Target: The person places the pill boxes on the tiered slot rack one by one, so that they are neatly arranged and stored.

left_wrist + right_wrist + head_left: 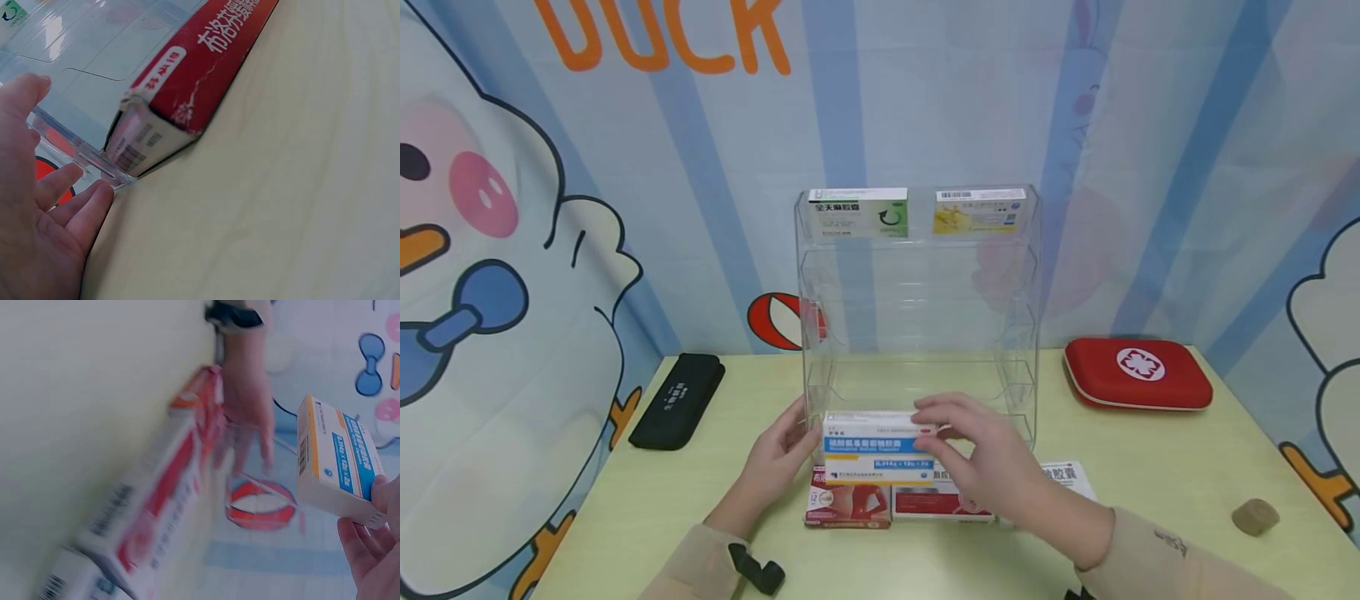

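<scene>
My right hand (981, 450) pinches a white-and-blue medicine box (880, 467) between thumb and fingers, in front of the lower part of a clear tiered display rack (917, 300). In the right wrist view the box stands apart from the others, thumb on its near end. At the rack's lower left side is my left hand (778, 454); the left wrist view shows its fingers (87, 212) extended against the rack's edge, thumb spread. Along the bottom tier stand a red medicine box (847, 507), a white-and-red box (925, 504) and a white box (1071, 477), partly hidden behind my right hand.
In the top tier stand a green-and-white box (858, 213) and a yellow-and-white box (979, 212). A black case (677, 402) lies left on the table, a red first-aid case (1138, 375) right. Nearer right is a small brown stub (1255, 517). A cartoon curtain (715, 167) hangs behind.
</scene>
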`<move>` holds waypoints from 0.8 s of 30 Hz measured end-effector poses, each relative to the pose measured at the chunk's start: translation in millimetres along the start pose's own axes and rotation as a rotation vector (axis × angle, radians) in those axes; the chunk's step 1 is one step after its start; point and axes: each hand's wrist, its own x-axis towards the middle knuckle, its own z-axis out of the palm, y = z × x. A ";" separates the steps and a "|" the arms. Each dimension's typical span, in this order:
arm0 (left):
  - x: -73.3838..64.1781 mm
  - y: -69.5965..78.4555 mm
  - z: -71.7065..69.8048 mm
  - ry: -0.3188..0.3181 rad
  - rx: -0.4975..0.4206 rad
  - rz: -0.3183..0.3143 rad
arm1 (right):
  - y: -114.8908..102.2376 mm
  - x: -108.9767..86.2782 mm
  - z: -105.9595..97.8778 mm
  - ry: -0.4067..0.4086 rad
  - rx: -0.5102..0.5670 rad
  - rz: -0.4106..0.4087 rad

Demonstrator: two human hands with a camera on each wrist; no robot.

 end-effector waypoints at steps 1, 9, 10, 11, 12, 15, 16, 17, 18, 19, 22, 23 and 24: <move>-0.2 0.4 0.0 0.000 -0.001 0.004 | 1.5 6.6 -4.6 0.020 -0.030 -0.011; 0.3 0.7 0.9 0.013 0.003 -0.005 | 10.8 58.8 -29.2 0.138 -0.026 0.029; 0.2 1.0 0.9 0.015 0.005 -0.002 | 12.3 64.9 -31.0 0.159 -0.010 0.017; 0.2 1.2 1.0 0.016 0.008 0.000 | 13.7 70.7 -32.5 0.180 -0.003 0.006; 0.1 1.4 0.9 0.015 0.013 0.004 | 15.2 76.4 -33.6 0.200 0.001 -0.005; 0.1 1.4 0.8 0.016 0.016 0.014 | 19.4 92.0 -35.6 0.252 -0.014 -0.025; 0.2 1.2 0.7 0.016 0.018 0.018 | 20.6 96.6 -36.0 0.266 -0.025 -0.028; 0.2 0.9 0.6 0.014 0.019 0.019 | 21.7 101.0 -36.3 0.277 -0.029 -0.028; 0.1 1.0 0.5 0.012 0.020 0.022 | 22.7 105.5 -36.6 0.288 -0.031 -0.027; 0.2 1.0 0.5 0.011 0.018 0.021 | 23.6 109.9 -36.8 0.301 -0.027 -0.024; 0.1 1.1 0.4 0.010 0.016 0.022 | 25.8 122.4 -37.6 0.336 0.010 -0.004; 0.2 1.1 0.6 0.010 0.013 0.021 | 26.3 126.5 -37.9 0.349 0.027 0.004; 0.3 1.2 0.8 0.008 0.009 0.021 | 27.2 130.3 -38.2 0.365 0.044 0.013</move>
